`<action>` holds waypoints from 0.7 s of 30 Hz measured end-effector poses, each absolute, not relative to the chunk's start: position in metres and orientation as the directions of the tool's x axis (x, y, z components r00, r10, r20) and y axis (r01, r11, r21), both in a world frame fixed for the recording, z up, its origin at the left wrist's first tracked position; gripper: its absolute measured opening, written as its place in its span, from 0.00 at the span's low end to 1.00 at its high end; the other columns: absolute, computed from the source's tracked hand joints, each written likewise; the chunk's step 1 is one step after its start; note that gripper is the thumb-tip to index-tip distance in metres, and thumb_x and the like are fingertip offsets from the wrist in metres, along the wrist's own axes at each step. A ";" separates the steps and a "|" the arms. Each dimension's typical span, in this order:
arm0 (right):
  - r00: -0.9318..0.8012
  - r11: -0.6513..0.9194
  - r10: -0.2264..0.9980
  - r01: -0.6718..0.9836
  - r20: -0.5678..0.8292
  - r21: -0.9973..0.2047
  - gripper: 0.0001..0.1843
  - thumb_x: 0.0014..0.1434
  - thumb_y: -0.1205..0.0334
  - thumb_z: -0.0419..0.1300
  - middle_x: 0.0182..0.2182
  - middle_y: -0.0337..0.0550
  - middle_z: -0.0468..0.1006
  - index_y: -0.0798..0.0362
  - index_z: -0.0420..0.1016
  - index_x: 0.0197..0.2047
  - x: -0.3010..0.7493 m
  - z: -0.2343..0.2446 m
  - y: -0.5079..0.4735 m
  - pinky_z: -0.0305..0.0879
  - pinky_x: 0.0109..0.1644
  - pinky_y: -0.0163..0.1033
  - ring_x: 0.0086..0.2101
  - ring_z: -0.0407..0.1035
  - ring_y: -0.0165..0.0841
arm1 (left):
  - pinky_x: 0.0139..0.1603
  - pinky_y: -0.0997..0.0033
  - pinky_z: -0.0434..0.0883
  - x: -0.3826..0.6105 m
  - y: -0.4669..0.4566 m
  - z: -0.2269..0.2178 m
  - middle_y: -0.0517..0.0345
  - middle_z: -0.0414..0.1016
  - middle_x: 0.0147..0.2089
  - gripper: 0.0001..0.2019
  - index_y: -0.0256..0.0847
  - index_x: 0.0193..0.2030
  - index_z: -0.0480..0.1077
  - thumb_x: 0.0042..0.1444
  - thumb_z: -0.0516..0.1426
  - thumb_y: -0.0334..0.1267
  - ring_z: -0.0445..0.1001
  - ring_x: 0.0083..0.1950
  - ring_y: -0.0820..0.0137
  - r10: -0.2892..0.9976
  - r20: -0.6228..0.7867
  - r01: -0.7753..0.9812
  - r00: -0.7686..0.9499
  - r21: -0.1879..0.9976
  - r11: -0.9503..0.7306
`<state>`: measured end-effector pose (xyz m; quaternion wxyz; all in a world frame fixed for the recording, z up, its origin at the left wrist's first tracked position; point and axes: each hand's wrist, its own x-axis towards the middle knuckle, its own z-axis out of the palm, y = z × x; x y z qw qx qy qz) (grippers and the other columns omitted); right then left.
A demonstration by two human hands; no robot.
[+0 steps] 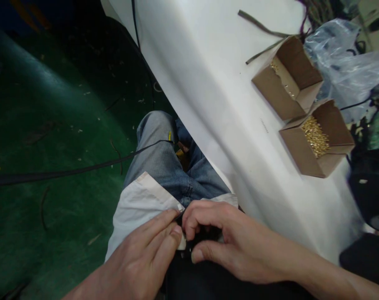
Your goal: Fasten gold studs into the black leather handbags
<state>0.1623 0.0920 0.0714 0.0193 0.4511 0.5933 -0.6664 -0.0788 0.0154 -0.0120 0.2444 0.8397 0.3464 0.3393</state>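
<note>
Both hands meet low in the head view, over my lap. My left hand point(142, 256) has its fingers pressed together against a small dark piece point(202, 239) at the hem of a white cloth point(136, 206). My right hand point(230, 241) curls around the same dark piece from the other side, thumb underneath. What the piece is cannot be made out. Blue jeans point(164, 160) show just above the hands.
A white table point(214, 96) runs diagonally to the right. On it stand two open cardboard boxes, one nearly bare point(286, 81) and one with gold metal parts point(317, 139), beside a clear plastic bag point(342, 62). A black cable point(67, 171) crosses the green floor point(46, 125).
</note>
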 end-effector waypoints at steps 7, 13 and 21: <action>-0.665 -0.162 0.646 0.360 -0.374 -0.919 0.08 0.68 0.71 0.73 0.41 0.41 0.87 0.54 0.82 0.37 0.165 0.060 0.082 0.73 0.59 0.40 0.47 0.81 0.34 | 0.69 0.59 0.82 -0.080 0.022 -0.010 0.41 0.88 0.49 0.16 0.25 0.53 0.76 0.81 0.46 0.25 0.89 0.57 0.55 0.714 0.466 0.370 0.522 0.630 -0.682; -0.579 -0.336 0.615 0.421 -0.535 -0.843 0.07 0.69 0.68 0.73 0.38 0.40 0.86 0.55 0.83 0.37 0.161 0.065 0.088 0.72 0.49 0.37 0.41 0.79 0.32 | 0.75 0.56 0.78 -0.079 0.026 -0.009 0.43 0.88 0.47 0.18 0.27 0.51 0.77 0.80 0.45 0.26 0.89 0.54 0.59 0.682 0.467 0.290 0.562 0.661 -0.692; -0.445 -0.512 0.490 0.549 -0.750 -0.661 0.06 0.65 0.70 0.69 0.32 0.36 0.80 0.54 0.81 0.34 0.149 0.072 0.093 0.65 0.40 0.36 0.35 0.71 0.31 | 0.71 0.55 0.82 -0.077 0.023 -0.012 0.40 0.87 0.48 0.18 0.26 0.51 0.78 0.79 0.45 0.26 0.88 0.58 0.53 0.684 0.466 0.322 0.562 0.638 -0.699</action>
